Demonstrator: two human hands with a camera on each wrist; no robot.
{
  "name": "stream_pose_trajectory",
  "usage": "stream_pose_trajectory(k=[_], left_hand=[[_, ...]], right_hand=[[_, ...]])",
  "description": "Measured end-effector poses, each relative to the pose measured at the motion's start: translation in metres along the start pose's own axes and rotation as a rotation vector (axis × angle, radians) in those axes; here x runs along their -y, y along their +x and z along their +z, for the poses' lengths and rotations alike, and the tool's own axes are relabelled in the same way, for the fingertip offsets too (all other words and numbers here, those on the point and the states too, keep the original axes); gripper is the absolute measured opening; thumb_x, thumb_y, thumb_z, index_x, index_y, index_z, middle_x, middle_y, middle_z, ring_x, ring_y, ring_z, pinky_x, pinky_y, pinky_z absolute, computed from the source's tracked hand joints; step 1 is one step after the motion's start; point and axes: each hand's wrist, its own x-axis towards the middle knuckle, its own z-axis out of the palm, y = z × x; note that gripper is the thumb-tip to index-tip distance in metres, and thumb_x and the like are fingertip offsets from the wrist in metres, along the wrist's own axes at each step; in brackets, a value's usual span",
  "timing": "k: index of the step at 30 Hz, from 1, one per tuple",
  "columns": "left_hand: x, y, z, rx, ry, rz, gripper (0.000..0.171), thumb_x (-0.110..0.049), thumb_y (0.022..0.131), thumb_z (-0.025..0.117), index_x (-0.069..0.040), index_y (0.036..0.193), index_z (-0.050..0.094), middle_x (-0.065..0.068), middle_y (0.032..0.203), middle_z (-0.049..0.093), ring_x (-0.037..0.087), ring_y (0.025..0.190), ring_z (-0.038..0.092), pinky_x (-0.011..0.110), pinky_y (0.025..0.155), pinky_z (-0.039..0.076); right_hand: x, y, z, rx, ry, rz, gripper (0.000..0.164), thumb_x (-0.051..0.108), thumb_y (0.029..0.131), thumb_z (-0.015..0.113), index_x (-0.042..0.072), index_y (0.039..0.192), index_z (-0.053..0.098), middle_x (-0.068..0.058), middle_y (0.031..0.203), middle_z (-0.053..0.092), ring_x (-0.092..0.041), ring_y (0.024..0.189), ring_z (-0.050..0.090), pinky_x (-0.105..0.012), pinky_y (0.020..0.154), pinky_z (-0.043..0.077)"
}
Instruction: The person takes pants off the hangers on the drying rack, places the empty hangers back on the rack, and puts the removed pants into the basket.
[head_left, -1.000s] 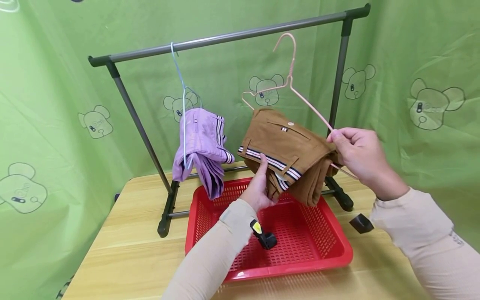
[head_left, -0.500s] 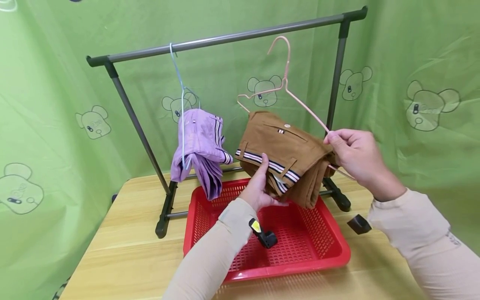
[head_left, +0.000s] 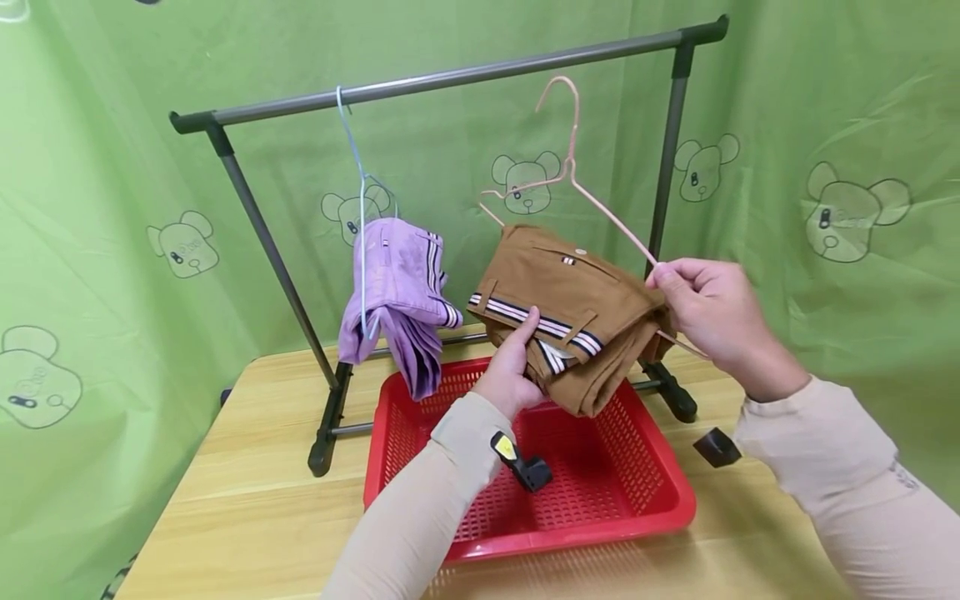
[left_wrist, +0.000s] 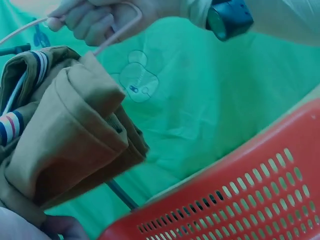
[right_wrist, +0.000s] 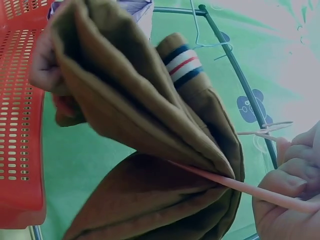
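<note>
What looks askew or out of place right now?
The folded brown cloth trousers slope down to the right in the head view, on the tilted-looking pink wire hanger; they don't look level, though camera angle may exaggerate it. I see nothing clearly spilled or damaged.

Inside the brown trousers (head_left: 551, 283), the lower bar of the pink hanger (head_left: 609, 213) is mostly out of sight. The same cloth hides most fingers of the left hand (head_left: 512, 375) in the head view (the thumb shows in front). Marks on the right sleeve (head_left: 840, 467) are too small to read. Both wrist views crop the red basket (head_left: 570, 540); the head view's bottom edge cuts the worktop (head_left: 262, 492).
</note>
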Motion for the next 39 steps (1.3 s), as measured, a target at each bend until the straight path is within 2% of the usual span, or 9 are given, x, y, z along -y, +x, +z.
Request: stream_pose_trajectory(k=[6,14,19,23,32,39], left_hand=[[-0.007,-0.004,0.001,0.065,-0.048,0.013,0.040,-0.035,0.091,0.068,-0.006,0.117,0.059,0.009,0.118,0.063,0.024,0.123,0.051,0.045,0.109,0.033],[-0.010,-0.007,0.000,0.129,-0.088,0.025,0.029,-0.026,0.096,0.063,-0.004,0.113,0.057,0.009,0.117,0.061,0.023,0.126,0.048,0.040,0.109,0.033],[-0.009,-0.008,0.000,0.093,-0.121,0.065,0.021,-0.016,0.096,0.061,-0.002,0.110,0.056,0.010,0.116,0.061,0.023,0.125,0.049,0.037,0.107,0.038],[-0.008,-0.007,0.003,0.080,-0.152,0.101,0.022,-0.011,0.096,0.060,0.000,0.114,0.054,0.012,0.120,0.060,0.025,0.126,0.050,0.037,0.106,0.039],[-0.009,-0.009,0.011,0.108,-0.191,0.186,0.014,-0.007,0.097,0.055,0.000,0.109,0.051,0.013,0.114,0.060,0.025,0.127,0.048,0.034,0.104,0.041],[-0.012,-0.015,0.015,0.169,-0.177,0.194,0.012,-0.007,0.099,0.048,0.000,0.109,0.048,0.013,0.113,0.056,0.026,0.130,0.044,0.035,0.108,0.037]], right_hand=[[-0.003,0.002,0.001,-0.013,-0.039,0.003,0.022,0.011,0.101,0.050,0.002,0.091,0.067,0.001,0.050,0.044,-0.008,0.039,0.034,-0.026,0.033,0.027],[-0.003,0.002,0.001,-0.019,-0.055,-0.006,0.023,0.012,0.101,0.049,-0.001,0.093,0.066,0.003,0.049,0.043,-0.007,0.039,0.033,-0.026,0.032,0.026],[-0.006,0.000,0.002,-0.001,-0.085,0.003,0.026,0.013,0.102,0.049,-0.007,0.098,0.064,0.003,0.050,0.042,-0.007,0.040,0.033,-0.026,0.032,0.027],[-0.007,0.001,0.001,-0.010,-0.074,-0.006,0.025,0.011,0.101,0.049,-0.008,0.098,0.064,0.003,0.049,0.042,-0.007,0.039,0.033,-0.026,0.032,0.026],[-0.007,0.003,0.000,-0.015,-0.056,-0.007,0.023,0.012,0.101,0.049,-0.005,0.094,0.065,0.004,0.051,0.044,-0.007,0.040,0.033,-0.025,0.032,0.026],[-0.006,0.003,-0.002,-0.007,-0.070,-0.003,0.025,0.012,0.101,0.049,-0.008,0.097,0.064,0.003,0.051,0.045,-0.007,0.040,0.033,-0.026,0.032,0.026]])
